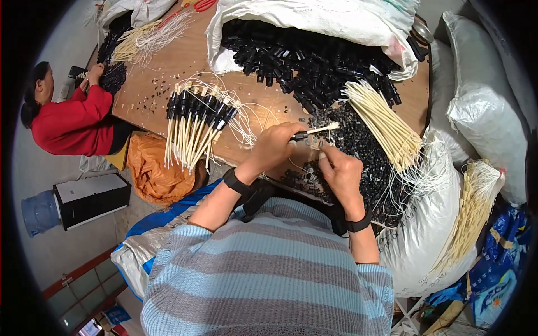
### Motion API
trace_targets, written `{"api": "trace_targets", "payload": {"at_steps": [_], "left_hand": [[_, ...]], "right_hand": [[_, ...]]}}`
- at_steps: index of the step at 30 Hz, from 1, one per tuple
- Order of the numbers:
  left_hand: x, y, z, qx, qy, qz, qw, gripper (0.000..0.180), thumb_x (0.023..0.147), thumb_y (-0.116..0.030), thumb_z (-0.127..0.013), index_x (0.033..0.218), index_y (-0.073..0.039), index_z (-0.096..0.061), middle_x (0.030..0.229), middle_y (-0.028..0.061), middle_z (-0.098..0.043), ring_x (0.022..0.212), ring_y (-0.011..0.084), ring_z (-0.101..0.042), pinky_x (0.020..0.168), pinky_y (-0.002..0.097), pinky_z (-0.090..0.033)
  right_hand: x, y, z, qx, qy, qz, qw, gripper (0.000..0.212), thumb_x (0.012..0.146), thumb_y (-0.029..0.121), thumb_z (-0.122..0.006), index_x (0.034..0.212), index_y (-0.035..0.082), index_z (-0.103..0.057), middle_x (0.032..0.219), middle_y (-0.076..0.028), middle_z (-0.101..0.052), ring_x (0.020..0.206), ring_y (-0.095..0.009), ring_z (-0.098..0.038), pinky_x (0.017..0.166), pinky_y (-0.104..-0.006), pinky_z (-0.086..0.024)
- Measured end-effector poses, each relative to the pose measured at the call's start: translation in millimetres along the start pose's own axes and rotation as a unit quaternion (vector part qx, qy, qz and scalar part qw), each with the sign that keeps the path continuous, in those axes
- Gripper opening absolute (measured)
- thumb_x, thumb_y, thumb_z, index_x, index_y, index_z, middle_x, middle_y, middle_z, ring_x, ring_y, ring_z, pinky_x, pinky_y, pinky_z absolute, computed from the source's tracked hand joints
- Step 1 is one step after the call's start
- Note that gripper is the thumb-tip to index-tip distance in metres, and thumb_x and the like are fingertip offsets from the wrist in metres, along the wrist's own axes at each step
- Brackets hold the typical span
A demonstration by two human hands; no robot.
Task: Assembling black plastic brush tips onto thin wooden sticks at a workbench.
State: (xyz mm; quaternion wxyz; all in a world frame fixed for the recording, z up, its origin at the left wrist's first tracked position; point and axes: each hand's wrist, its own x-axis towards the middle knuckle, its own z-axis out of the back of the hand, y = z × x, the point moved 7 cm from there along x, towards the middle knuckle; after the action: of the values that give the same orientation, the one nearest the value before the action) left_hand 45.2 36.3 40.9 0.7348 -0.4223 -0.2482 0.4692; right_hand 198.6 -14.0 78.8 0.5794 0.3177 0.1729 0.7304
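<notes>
My left hand (272,148) is closed on a black plastic sleeve (300,136) with a cream-coloured tube (320,129) poking out to the right. Just below that tube, my right hand (341,171) has its thumb and forefinger pinched together; whatever lies between them is too small to make out. Under and beside the right hand spreads a heap of small black clips (367,154). Left of my hands lies a bunch of cream tubes fitted with black sleeves (196,115), thin white cords trailing from it. Loose black sleeves (314,70) spill from a white sack beyond.
A bundle of cream tubes (386,126) with white cords rests on the heap's right side. White sacks (485,89) crowd the right, another tube bundle (468,213) on one. Across the wooden table (151,95), a person in red (75,120) works at a dark pile.
</notes>
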Motion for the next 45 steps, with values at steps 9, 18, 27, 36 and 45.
{"api": "trace_targets", "payload": {"at_steps": [9,18,27,36,45], "left_hand": [[-6,-6,-3,0.091,-0.04,-0.107,0.989,0.035,0.07,0.0,-0.056,0.103,-0.008,-0.065,0.089,0.0138,-0.067,0.086,0.0344,-0.063,0.073,0.0432,-0.05],[-8,-14,-14,0.066,0.046,-0.076,0.994,0.041,0.07,0.004,-0.057,0.109,-0.005,-0.062,0.101,0.0168,-0.066,0.095,0.0354,-0.063,0.081,0.0419,-0.05],[-7,-36,4,0.013,-0.046,-0.191,0.98,0.025,0.064,0.005,-0.066,0.087,-0.005,-0.065,0.085,0.0056,-0.065,0.08,0.0257,-0.06,0.073,0.0337,-0.048],[-2,-33,2,-0.062,-0.025,-0.234,0.97,0.022,0.063,0.005,-0.066,0.081,-0.007,-0.063,0.079,0.0064,-0.062,0.08,0.0251,-0.06,0.068,0.034,-0.048],[39,22,-2,-0.044,-0.105,-0.061,0.992,0.03,0.071,0.007,-0.062,0.099,-0.001,-0.064,0.083,0.0087,-0.062,0.07,0.0225,-0.06,0.065,0.0322,-0.05]], "right_hand": [[0,-5,-6,0.024,-0.028,-0.017,0.999,0.014,0.08,0.008,-0.067,0.093,0.006,-0.07,0.061,-0.011,-0.061,0.05,-0.021,-0.06,0.049,-0.0307,-0.046],[-7,-2,-20,0.101,0.014,0.024,0.995,0.017,0.083,0.006,-0.064,0.099,0.004,-0.065,0.067,-0.015,-0.061,0.056,-0.03,-0.062,0.053,-0.0354,-0.048],[-7,3,-17,0.036,0.019,0.025,0.999,0.019,0.084,0.002,-0.059,0.102,0.003,-0.061,0.073,-0.019,-0.064,0.064,-0.037,-0.064,0.054,-0.0413,-0.049],[-13,-8,-20,0.09,0.057,-0.07,0.992,0.013,0.086,0.006,-0.062,0.096,0.003,-0.07,0.063,-0.012,-0.061,0.053,-0.018,-0.058,0.052,-0.0291,-0.045],[-25,-57,-19,0.21,-0.02,-0.245,0.946,0.01,0.089,0.009,-0.063,0.088,0.001,-0.068,0.058,0.009,-0.041,0.055,-0.001,-0.032,0.049,-0.0219,-0.026]]}}
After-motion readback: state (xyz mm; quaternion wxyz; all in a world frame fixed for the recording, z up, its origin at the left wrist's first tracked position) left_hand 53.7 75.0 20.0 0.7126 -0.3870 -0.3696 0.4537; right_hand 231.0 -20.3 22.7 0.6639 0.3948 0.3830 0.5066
